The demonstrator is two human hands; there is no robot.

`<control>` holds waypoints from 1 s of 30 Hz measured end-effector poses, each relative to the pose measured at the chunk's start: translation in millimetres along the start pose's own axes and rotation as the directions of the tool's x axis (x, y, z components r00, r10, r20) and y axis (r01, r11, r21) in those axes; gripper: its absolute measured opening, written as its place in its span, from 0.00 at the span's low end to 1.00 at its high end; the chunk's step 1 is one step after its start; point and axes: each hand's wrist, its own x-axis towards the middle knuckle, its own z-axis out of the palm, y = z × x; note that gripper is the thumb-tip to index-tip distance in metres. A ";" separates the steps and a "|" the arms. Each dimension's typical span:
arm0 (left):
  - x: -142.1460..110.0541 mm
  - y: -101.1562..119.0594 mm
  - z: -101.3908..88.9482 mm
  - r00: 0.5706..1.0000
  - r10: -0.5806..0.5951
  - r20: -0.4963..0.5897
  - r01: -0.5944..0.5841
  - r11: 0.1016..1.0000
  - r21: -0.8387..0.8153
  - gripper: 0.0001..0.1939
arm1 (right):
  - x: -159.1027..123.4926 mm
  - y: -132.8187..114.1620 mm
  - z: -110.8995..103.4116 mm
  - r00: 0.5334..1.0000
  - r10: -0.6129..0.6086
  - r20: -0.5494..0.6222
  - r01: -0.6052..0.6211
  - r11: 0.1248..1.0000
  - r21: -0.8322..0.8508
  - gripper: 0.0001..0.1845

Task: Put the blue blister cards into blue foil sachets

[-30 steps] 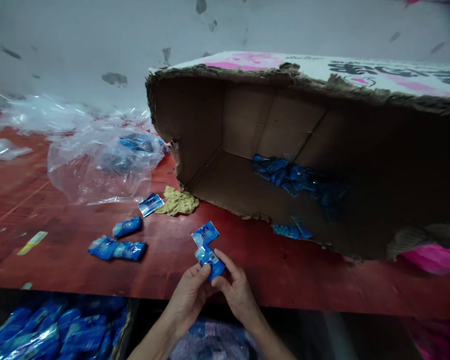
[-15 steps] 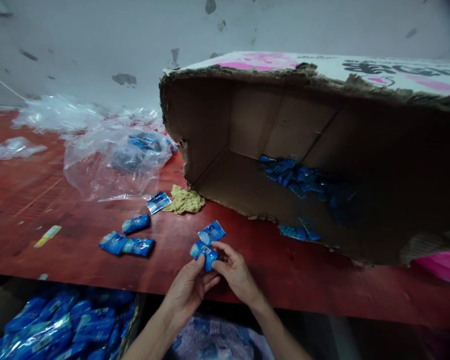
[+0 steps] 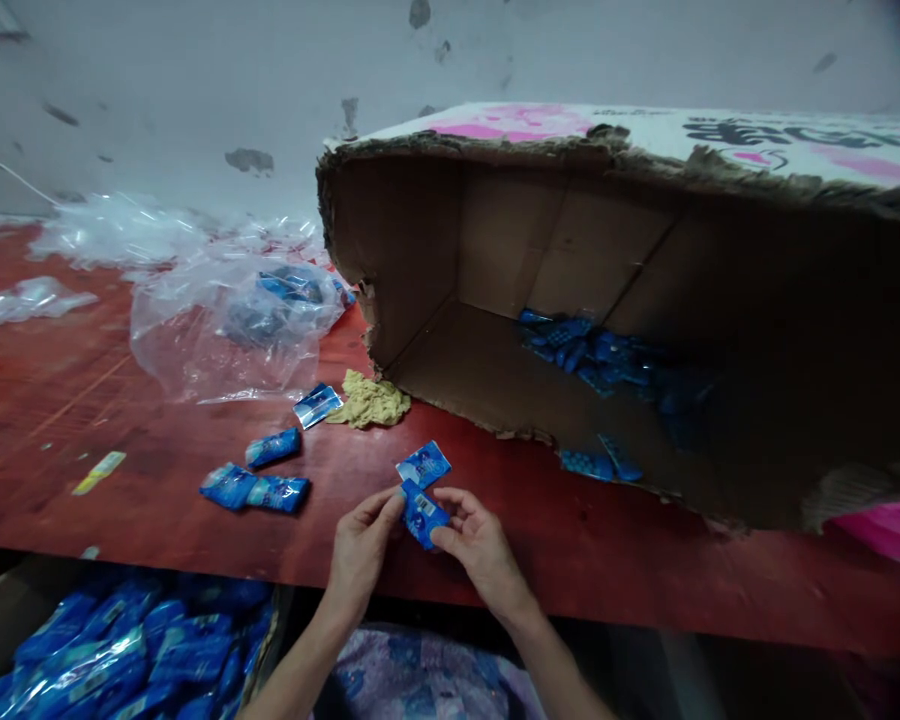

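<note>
Between my two hands is a small blue packet (image 3: 424, 515) with a barcode label facing up, just above the red table. My left hand (image 3: 364, 545) pinches its left end between thumb and fingers. On the other end, my right hand (image 3: 476, 545) grips with thumb below and fingers curled behind. Right behind the packet lies a flat blue printed card (image 3: 424, 464). Farther left on the table rest blue packets (image 3: 255, 490), a single blue packet (image 3: 273, 447) and another blue card (image 3: 318, 406).
A torn cardboard box (image 3: 495, 240) lies on its side at right, several blue packets (image 3: 600, 350) inside. Yellow crumpled material (image 3: 371, 400) sits by its corner. A clear plastic bag (image 3: 187, 340) holds blue items. Below the red table (image 3: 157, 540), a box of blue packets (image 3: 120, 650) stands at lower left.
My left hand has shifted up and left to the packet's upper left end. The packet has turned, its barcode showing more plainly, and remains between both hands.
</note>
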 end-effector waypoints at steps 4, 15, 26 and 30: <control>4.8 -1.5 -6.1 0.986 0.160 -0.040 -0.155 0.982 0.107 0.09 | -8.0 3.7 8.0 0.999 0.020 -0.028 -0.019 0.999 0.035 0.21; -1.1 -0.2 2.1 0.959 -0.227 0.168 0.264 0.931 -0.252 0.13 | -23.2 9.4 11.8 0.948 -0.317 -0.017 0.276 0.848 -0.452 0.21; -5.8 0.8 -5.9 0.839 -0.239 0.488 0.419 0.856 -0.302 0.13 | -14.3 6.7 -1.9 0.989 -0.128 0.077 0.130 0.991 -0.022 0.30; -7.9 0.1 -2.3 0.844 -0.221 0.489 0.394 0.873 -0.286 0.11 | -11.2 6.2 -3.7 0.994 -0.074 0.080 0.069 0.996 0.062 0.33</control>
